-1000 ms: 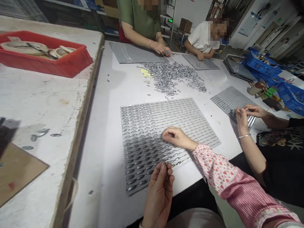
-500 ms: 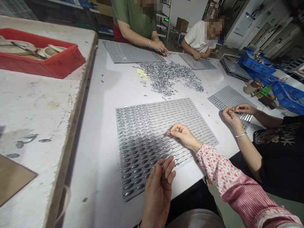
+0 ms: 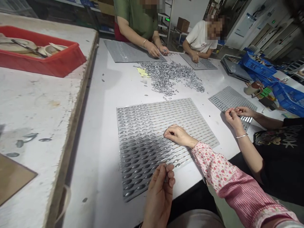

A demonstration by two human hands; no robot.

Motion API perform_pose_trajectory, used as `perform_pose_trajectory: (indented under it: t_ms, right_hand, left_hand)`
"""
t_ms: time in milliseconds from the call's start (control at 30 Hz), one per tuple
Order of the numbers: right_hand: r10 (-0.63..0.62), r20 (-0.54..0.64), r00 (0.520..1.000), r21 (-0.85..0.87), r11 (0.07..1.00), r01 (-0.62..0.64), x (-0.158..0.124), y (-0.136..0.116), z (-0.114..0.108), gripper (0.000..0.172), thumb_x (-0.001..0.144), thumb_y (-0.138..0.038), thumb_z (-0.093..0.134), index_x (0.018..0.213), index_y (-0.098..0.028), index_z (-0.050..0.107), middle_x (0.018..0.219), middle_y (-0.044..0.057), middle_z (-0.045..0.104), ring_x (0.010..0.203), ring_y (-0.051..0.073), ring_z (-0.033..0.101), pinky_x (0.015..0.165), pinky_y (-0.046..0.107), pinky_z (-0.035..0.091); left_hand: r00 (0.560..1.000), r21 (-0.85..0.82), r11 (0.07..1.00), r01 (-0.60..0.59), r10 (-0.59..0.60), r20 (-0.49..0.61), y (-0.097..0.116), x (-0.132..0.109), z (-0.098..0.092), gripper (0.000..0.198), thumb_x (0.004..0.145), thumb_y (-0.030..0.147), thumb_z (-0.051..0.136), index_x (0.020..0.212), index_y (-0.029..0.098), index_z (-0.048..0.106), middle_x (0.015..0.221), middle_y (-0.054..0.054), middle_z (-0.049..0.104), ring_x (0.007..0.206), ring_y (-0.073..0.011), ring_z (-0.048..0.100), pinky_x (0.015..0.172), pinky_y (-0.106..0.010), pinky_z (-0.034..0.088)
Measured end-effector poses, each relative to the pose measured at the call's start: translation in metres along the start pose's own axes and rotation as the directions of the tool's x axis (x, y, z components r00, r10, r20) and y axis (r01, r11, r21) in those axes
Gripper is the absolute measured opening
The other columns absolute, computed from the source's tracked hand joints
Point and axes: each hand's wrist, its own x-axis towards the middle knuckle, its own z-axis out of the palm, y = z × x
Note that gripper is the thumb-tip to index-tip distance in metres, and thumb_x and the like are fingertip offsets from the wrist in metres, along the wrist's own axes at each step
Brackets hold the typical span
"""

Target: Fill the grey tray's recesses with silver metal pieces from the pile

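Note:
A grey board (image 3: 180, 109) lies in front of me with rows of silvery, leaf-shaped metal pieces (image 3: 131, 148); the left columns hold larger raised ones. My right hand (image 3: 177, 134) reaches over the middle of the board, its fingers pinched down at the surface; whatever they hold is hidden. Below, at the board's near edge, my left hand (image 3: 159, 193) is turned palm up with curled fingers. Its thumb and fingertips pinch what looks like one small metal piece. Beyond the board spreads a heap of loose leaf-shaped pieces (image 3: 169, 74).
On the left, a raised worktop (image 3: 47, 101) carries a red tray (image 3: 68, 60) and a brown sheet (image 3: 14, 180). A co-worker's hands (image 3: 237, 115) work over another board at right. Two more people sit across the table with boards. Blue baskets (image 3: 289, 96) stand at far right.
My right hand has shifted slightly left and down onto the board, its fingers turned downward. The fingers of my left hand have curled in, bringing thumb and fingertips together.

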Motion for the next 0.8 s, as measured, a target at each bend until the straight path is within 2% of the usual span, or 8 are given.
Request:
perform_pose_trajectory:
  t_ms: [233,333,400,467,533,600,700,800]
  right_hand:
    - [0.029,-0.072,0.997,-0.025,0.999,-0.031,0.003,0.001,0.007,0.008,0.082,-0.014,0.065,0.074,-0.015,0.065,0.073,0.0,0.06,0.075,0.013,0.052,0.077,0.026,0.038]
    - [0.076,-0.125,0.989,0.114,0.992,-0.062,-0.003,-0.006,0.005,0.007,0.082,-0.016,0.064,0.075,-0.014,0.065,0.072,0.001,0.06,0.073,0.012,0.053,0.075,0.025,0.04]
    - [0.065,-0.061,0.996,0.274,0.961,-0.046,-0.012,-0.017,0.0,0.007,0.082,-0.021,0.067,0.08,-0.015,0.067,0.075,0.001,0.062,0.073,0.012,0.054,0.071,0.024,0.041]
    - [-0.05,0.09,0.995,0.412,0.911,0.008,-0.022,-0.032,-0.007,0.014,0.078,-0.026,0.072,0.087,-0.016,0.069,0.081,0.002,0.064,0.076,0.012,0.057,0.07,0.023,0.043]
    - [-0.183,0.191,0.964,0.491,0.869,0.067,-0.031,-0.045,-0.011,0.016,0.077,-0.027,0.073,0.088,-0.016,0.07,0.082,0.002,0.064,0.08,0.013,0.059,0.073,0.024,0.044]
    - [-0.221,0.22,0.95,0.516,0.853,0.079,-0.035,-0.052,-0.011,0.013,0.078,-0.028,0.072,0.083,-0.016,0.07,0.08,0.002,0.064,0.079,0.013,0.059,0.074,0.025,0.045]
    - [-0.027,0.18,0.983,0.577,0.813,-0.083,-0.03,-0.045,-0.003,0.019,0.078,-0.034,0.071,0.08,-0.015,0.068,0.072,0.0,0.062,0.066,0.01,0.054,0.063,0.023,0.042]
    - [0.25,0.064,0.966,0.66,0.716,-0.229,-0.014,-0.025,0.008,0.028,0.073,-0.04,0.073,0.08,-0.014,0.065,0.064,-0.002,0.058,0.055,0.008,0.046,0.053,0.02,0.035]
  left_hand:
    - [0.998,-0.019,0.998,-0.055,0.056,0.032,-0.001,0.001,0.001,0.012,0.079,0.006,0.067,0.088,0.012,0.07,0.08,-0.002,0.065,0.062,-0.006,0.059,0.054,-0.014,0.052]
    - [0.996,-0.052,0.996,-0.074,0.077,0.05,0.0,0.004,0.001,0.007,0.08,0.007,0.066,0.083,0.012,0.069,0.076,-0.001,0.063,0.059,-0.0052,0.057,0.051,-0.012,0.05]
    - [0.996,-0.062,0.995,-0.08,0.083,0.045,0.001,0.006,0.001,0.006,0.081,0.007,0.064,0.08,0.012,0.068,0.075,-0.001,0.063,0.057,-0.0047,0.056,0.049,-0.012,0.048]
    - [0.995,-0.068,0.994,-0.08,0.083,0.047,0.002,0.008,0.003,0.007,0.083,0.008,0.063,0.078,0.011,0.067,0.073,-0.001,0.062,0.056,-0.0046,0.055,0.047,-0.012,0.048]
    - [0.996,-0.079,0.995,-0.067,0.072,0.053,0.003,0.008,0.005,0.008,0.084,0.01,0.062,0.077,0.012,0.067,0.068,0.001,0.06,0.053,-0.0042,0.053,0.044,-0.012,0.047]
    - [0.997,-0.092,0.995,-0.047,0.053,0.062,0.004,0.007,0.008,0.01,0.086,0.013,0.061,0.078,0.013,0.067,0.064,0.003,0.057,0.05,-0.0041,0.052,0.042,-0.012,0.045]
    - [1.0,-0.106,0.994,0.0,0.003,0.022,0.008,0.001,0.013,0.014,0.09,0.015,0.056,0.087,0.013,0.069,0.072,-0.001,0.065,0.058,-0.007,0.061,0.049,-0.015,0.053]
    - [0.997,-0.116,0.991,0.07,-0.072,-0.017,0.013,-0.008,0.018,0.024,0.089,0.002,0.047,0.097,0.008,0.069,0.099,-0.013,0.072,0.088,-0.016,0.07,0.075,-0.024,0.059]
